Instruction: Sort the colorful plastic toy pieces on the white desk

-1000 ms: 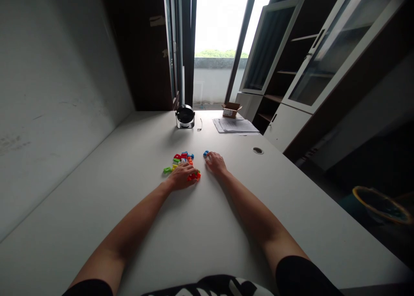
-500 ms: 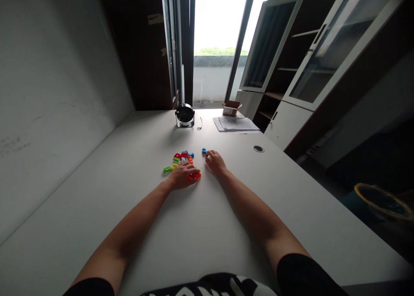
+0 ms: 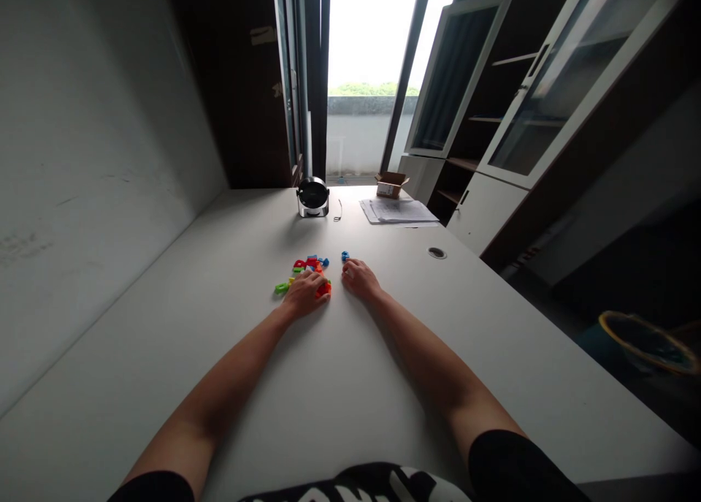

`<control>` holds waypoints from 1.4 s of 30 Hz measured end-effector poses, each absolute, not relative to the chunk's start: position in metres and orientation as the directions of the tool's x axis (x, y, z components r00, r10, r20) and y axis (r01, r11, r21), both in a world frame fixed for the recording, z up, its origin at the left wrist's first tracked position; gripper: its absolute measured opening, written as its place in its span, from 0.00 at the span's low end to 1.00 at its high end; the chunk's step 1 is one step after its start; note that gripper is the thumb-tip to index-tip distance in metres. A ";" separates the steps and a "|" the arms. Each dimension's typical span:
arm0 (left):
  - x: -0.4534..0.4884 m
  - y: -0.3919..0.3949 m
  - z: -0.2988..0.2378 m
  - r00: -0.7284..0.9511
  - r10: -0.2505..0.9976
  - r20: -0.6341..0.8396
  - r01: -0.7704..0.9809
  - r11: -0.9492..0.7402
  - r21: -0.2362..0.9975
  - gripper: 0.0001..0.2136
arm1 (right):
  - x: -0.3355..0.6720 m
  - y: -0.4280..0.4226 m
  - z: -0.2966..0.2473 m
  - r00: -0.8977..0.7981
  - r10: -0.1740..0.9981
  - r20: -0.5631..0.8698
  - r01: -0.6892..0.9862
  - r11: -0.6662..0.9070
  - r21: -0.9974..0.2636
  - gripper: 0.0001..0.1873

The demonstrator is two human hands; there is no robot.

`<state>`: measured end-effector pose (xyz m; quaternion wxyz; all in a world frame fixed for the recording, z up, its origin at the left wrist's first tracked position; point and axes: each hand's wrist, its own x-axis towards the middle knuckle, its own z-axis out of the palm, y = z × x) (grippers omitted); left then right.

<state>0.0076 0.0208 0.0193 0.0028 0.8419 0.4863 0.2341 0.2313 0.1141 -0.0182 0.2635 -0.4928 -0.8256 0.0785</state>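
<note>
Small plastic toy pieces lie in a loose pile on the white table [image 3: 350,370]. My left hand [image 3: 302,293] rests over the near part of the pile, its fingers bent and apart around some red-orange pieces [image 3: 323,290]. A green piece [image 3: 281,288] lies left of that hand. Beyond its fingers are a red piece [image 3: 299,264] and a blue piece [image 3: 324,261]. My right hand [image 3: 359,278] is low over the table with its fingers curled together; what they hold, if anything, is hidden. Just past its fingertips sits a separate blue piece [image 3: 345,255].
Farther back stand a round black-and-silver device [image 3: 313,195] and a small open cardboard box [image 3: 391,185]. A thin dark cord [image 3: 338,210] and a stack of papers [image 3: 399,210] lie nearby. A round cable hole [image 3: 437,253] is on the right; a wall [image 3: 98,195] borders the left.
My left hand has slid slightly left, and the red-orange pieces have shifted left with it. My right hand has come a little closer to me, its fingers more curled.
</note>
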 end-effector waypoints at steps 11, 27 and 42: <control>0.006 0.025 0.012 0.347 0.835 0.427 0.834 -0.483 0.267 0.12 | 0.224 0.102 -0.011 -0.439 0.814 0.380 0.698 0.576 -0.425 0.07; 0.005 0.024 0.017 0.320 0.857 0.404 0.833 -0.458 0.310 0.08 | 0.208 0.087 -0.010 -0.516 0.741 0.429 0.605 0.670 -0.430 0.06; -0.001 0.032 0.008 0.324 0.813 0.483 0.792 -0.513 0.332 0.12 | 0.216 0.088 0.007 -0.650 0.745 0.151 0.128 0.303 -0.944 0.15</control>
